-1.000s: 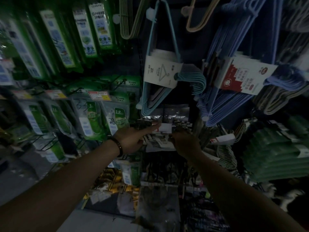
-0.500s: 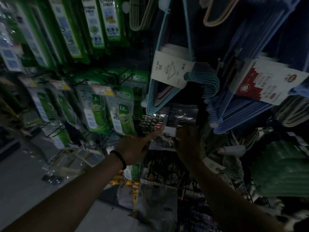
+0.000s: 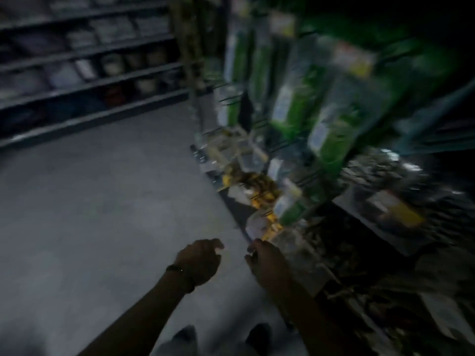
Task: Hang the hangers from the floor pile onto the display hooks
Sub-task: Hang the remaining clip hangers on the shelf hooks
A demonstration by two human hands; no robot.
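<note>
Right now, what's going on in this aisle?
A person stands in a dim shop aisle, both hands held low over the grey floor beside a display of green packets. The left hand is loosely curled, holding nothing. Whether the right hand holds anything is lost in blur. No floor pile of hangers shows.

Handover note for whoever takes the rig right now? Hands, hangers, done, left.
Left hand: loosely curled, nothing in its grip, low over the grey floor.
Right hand: seen from behind, low beside the display rack of green packets; blur hides whether its grip holds anything.
Hangers: none legible in the blur; no floor pile in view.
Done: cannot tell from this frame.
Left: find the pile, pick up a hanger, hang it on that rack.
</note>
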